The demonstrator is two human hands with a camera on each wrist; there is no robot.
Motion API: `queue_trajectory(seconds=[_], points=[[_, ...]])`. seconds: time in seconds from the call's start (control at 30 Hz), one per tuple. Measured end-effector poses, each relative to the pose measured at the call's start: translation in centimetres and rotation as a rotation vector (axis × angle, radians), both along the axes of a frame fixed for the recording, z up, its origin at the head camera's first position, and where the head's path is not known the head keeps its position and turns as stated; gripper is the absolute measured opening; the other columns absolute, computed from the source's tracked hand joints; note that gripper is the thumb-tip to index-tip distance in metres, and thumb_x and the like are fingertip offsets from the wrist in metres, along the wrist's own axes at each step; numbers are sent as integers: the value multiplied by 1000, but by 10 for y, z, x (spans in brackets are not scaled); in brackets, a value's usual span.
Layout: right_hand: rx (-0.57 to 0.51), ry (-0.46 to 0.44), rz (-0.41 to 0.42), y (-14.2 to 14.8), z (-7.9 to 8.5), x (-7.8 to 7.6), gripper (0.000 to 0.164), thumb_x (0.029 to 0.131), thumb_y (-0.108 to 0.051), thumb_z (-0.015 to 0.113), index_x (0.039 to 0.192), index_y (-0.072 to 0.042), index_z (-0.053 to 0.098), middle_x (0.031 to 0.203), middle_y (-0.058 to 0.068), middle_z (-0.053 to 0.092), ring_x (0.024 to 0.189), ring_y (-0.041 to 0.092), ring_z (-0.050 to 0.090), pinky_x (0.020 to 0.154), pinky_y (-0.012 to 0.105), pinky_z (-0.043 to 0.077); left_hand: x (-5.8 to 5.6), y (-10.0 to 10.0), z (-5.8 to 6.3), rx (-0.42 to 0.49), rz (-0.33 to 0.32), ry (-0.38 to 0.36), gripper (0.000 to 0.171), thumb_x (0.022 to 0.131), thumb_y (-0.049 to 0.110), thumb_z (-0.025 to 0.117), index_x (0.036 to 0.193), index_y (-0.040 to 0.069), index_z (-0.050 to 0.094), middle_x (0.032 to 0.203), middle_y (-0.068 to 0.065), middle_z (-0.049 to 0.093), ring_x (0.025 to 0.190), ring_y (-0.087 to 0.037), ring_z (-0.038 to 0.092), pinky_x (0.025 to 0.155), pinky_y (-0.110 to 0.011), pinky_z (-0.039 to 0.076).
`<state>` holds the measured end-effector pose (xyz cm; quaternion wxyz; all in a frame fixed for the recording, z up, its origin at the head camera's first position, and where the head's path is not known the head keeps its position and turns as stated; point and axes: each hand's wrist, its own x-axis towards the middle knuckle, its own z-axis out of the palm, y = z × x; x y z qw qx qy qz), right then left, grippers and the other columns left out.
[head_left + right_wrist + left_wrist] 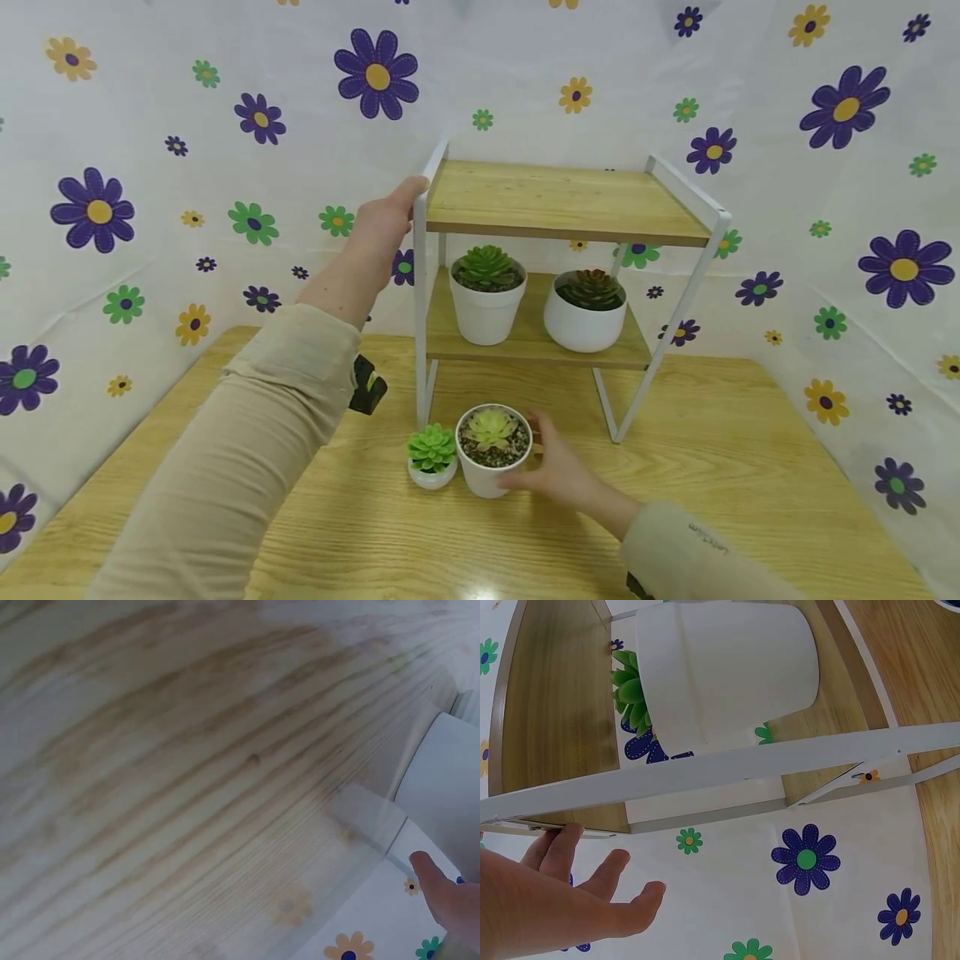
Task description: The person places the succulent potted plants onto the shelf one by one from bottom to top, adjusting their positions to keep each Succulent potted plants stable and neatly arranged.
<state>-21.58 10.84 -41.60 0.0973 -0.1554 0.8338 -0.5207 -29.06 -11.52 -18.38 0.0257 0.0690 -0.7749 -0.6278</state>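
Note:
A two-tier plant shelf (566, 200) with a white frame and wooden boards stands on the table. My left hand (382, 233) is at its upper left rail, gripping it; in the left wrist view some fingertips (566, 844) touch the frame from behind while others stick out. My right hand (558, 471) holds a white pot with a pale green succulent (491, 429), thumb at its front and fingers along its right side. In the right wrist view the thumb (435, 885) shows beside a white pot (450, 780). A small bright green succulent (432, 450) stands just left of that pot.
On the lower board stand a white pot with a green succulent (487, 312) and a rounded white pot with a dark reddish succulent (585, 321). The wooden table (712, 500) runs back to a flower-print cloth (525, 50) behind and on both sides.

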Motion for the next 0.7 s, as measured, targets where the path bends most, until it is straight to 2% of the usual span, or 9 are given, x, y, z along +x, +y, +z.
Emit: queue_trajectory(seconds=[0.1,0.33,0.7], points=[[-2,14,3,-4,-1,-1,107,68,-21,84,145,6,14,140,27,37,125,45,42,102,53,39,-1,0,-1,6,-2,4,66,88,57,44,142,19,41,154,1,27,141,-19,27,117,-46,17],[-7,-3,4,-9,-4,-3,108,67,-22,85,145,6,14,142,26,37,131,41,38,109,54,29,-1,-1,0,10,0,-2,66,88,58,44,142,20,40,154,2,26,141,-19,27,117,-47,16],[5,28,-59,-9,-3,1,100,65,-14,85,143,5,25,139,23,42,126,40,44,105,54,36,-1,-2,-1,3,-7,2,66,88,58,44,141,20,41,153,1,29,141,-19,27,117,-45,17]])
